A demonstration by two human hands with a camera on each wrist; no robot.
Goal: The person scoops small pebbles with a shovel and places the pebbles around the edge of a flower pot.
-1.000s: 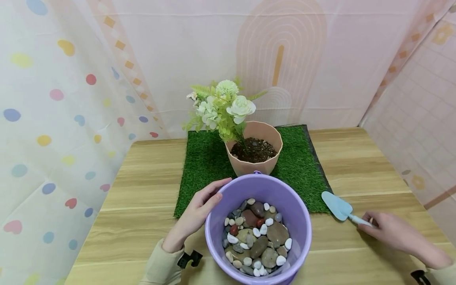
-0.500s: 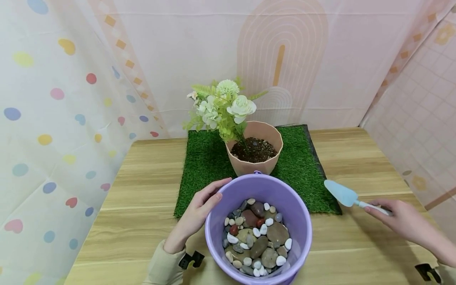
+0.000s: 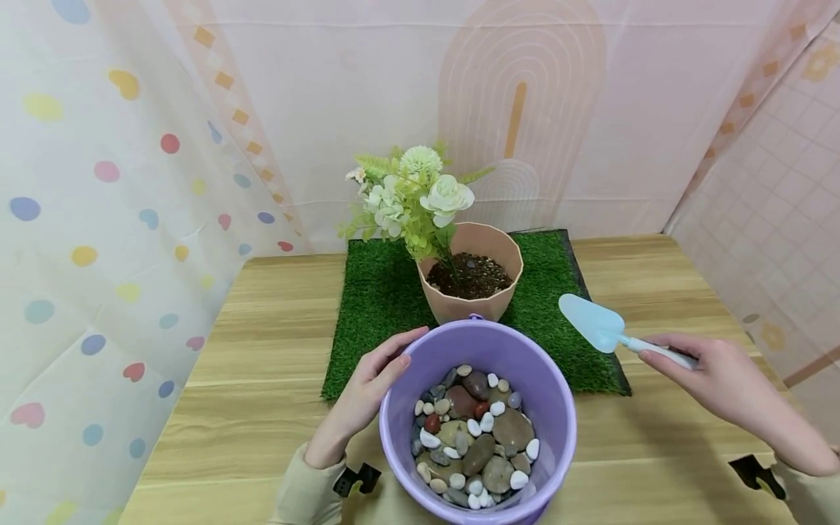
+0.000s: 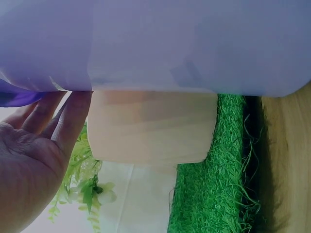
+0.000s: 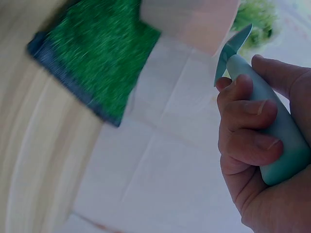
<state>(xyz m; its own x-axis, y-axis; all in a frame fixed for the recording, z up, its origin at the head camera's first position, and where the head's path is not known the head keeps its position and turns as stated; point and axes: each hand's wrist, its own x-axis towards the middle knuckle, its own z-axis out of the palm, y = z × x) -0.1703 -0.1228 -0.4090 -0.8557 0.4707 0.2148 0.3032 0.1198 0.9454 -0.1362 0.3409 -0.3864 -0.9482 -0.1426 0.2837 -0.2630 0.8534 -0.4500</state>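
A light blue trowel point(image 3: 593, 324) is held up by my right hand point(image 3: 712, 372), its blade pointing left over the turf's right edge. In the right wrist view, fingers curl round the trowel's handle point(image 5: 272, 126). My left hand point(image 3: 364, 386) rests with fairly straight fingers against the outer left side of a purple bucket point(image 3: 564, 430), near its rim. Inside the bucket lie many stones point(image 3: 479, 452), white, grey, brown and dark red. The left wrist view shows the fingers touching the bucket's wall point(image 4: 146, 48) from outside.
Behind the bucket, a pinkish flower pot point(image 3: 466, 306) with dark soil and white artificial flowers point(image 3: 446, 197) stands on a green turf mat point(image 3: 374, 321). All rest on a wooden table point(image 3: 249, 408). Patterned cloth point(image 3: 315, 124) hangs at the back and sides.
My right hand has lifted the trowel from the table's right side and moved it up and to the left, over the mat's edge. My left hand and the bucket have stayed in place.
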